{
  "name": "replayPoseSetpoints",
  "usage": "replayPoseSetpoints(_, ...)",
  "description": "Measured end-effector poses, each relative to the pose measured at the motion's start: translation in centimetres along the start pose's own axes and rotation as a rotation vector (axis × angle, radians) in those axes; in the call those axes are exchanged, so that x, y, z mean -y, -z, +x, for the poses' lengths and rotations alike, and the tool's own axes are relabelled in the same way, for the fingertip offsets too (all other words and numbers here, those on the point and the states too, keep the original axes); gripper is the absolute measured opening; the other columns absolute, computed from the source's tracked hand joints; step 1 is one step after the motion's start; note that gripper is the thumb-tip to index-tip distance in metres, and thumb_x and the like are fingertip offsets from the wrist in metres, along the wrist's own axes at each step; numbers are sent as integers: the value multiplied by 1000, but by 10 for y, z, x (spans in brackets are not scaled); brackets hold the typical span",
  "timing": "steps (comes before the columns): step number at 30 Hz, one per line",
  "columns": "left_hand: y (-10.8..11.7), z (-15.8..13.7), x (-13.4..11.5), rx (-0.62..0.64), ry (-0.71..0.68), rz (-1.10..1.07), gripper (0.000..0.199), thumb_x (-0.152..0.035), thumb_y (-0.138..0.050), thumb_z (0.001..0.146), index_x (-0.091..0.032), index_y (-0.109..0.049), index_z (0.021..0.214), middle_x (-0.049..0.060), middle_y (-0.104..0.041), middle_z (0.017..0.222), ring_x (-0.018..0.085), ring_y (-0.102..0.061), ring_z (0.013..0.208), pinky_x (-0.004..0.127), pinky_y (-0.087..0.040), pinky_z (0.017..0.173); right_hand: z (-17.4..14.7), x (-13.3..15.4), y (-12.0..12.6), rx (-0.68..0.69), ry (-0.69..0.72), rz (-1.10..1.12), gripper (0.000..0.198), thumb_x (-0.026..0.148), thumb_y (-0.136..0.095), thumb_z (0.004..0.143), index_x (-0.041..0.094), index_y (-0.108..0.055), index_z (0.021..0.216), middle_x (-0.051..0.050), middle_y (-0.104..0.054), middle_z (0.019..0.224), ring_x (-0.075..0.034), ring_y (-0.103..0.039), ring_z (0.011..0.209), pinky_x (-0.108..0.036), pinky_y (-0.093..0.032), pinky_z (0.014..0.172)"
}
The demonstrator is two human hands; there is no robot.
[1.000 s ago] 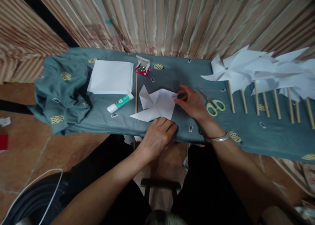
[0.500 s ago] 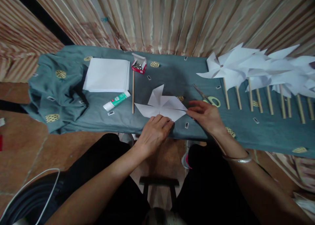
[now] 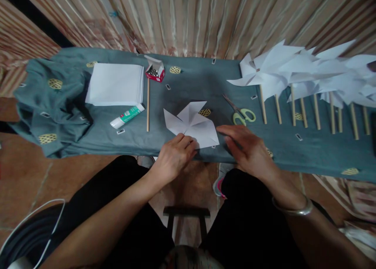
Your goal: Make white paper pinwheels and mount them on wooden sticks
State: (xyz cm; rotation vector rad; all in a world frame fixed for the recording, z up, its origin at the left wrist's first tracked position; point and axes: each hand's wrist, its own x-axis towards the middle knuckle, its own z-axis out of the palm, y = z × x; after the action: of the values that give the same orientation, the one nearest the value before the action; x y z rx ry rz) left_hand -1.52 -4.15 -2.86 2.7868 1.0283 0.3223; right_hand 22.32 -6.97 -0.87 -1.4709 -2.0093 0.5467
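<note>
A white paper pinwheel without a stick lies on the cloth in front of me, its blades folded toward the middle. My left hand is closed at its near edge, fingertips by the centre with the paper under them; the thumb is mostly hidden. Just beside the right-hand corner, my right hand has thumb and forefinger apart and nothing between them. Green-handled scissors rest beyond that hand. To the left lie a wooden stick and a glue stick.
A stack of white paper sits at the left, beside an open red box of metal tacks. Finished pinwheels on sticks are piled at the right. The narrow table's green cloth is bunched at its left end; a curtain hangs behind.
The pinwheel has turned clockwise under my left hand. My right hand has let go of its right tip, and its fingers have spread. The view has shifted slightly.
</note>
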Motion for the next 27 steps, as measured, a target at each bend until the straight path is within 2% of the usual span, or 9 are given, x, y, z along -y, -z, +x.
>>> replayPoseSetpoints(2, 1, -1, 0, 0, -3, -1, 14, -21, -53, 96, -14, -64, 101, 8, -68, 101, 23, -59, 91, 33, -52, 70, 2, -1, -5, 47, 75, 1, 35, 19, -43, 95, 27, -67, 120, -6, -72, 121, -26, -64, 114, -49, -51, 100)
replayPoseSetpoints(5, 2, -2, 0, 12, -24, 20, 15, -18, -51, 97, -14, -64, 102, 8, -68, 101, 22, -59, 91, 32, -51, 68, 2, -7, -11, 83, 104, -4, 38, 15, -43, 93, 26, -67, 121, -7, -73, 116, -26, -66, 108, -48, -54, 95)
replayPoseSetpoints(8, 4, -3, 0, 33, -35, 48, 14, -16, -50, 97, -14, -64, 101, 8, -68, 100, 21, -59, 90, 30, -50, 65, 3, -12, -14, 105, 66, -5, 38, 16, -44, 92, 25, -67, 121, -8, -74, 110, -25, -67, 104, -47, -55, 92)
replayPoseSetpoints(17, 4, -5, 0, 30, 0, 57, 12, -13, -53, 95, -15, -63, 100, 7, -69, 99, 21, -63, 88, 29, -50, 59, 6, -15, -17, 102, -14, 162, 32, 17, -54, 90, 28, -72, 114, -4, -74, 116, -23, -68, 107, -45, -54, 97)
replayPoseSetpoints(22, 5, -5, -2, 32, -5, 37, 13, -10, -51, 95, -15, -63, 98, 7, -68, 93, 21, -61, 86, 29, -49, 59, 14, -13, -23, 65, -92, 336, 15, 28, -66, 88, 30, -77, 97, -2, -77, 108, -22, -71, 103, -43, -56, 96)
replayPoseSetpoints(27, 7, -4, -5, 35, -15, 24, 14, -11, -48, 96, -15, -62, 96, 7, -67, 93, 21, -59, 88, 31, -52, 66, 21, -6, -26, 74, -139, 330, 14, 36, -66, 89, 29, -78, 92, -2, -78, 97, -22, -72, 93, -40, -58, 88)
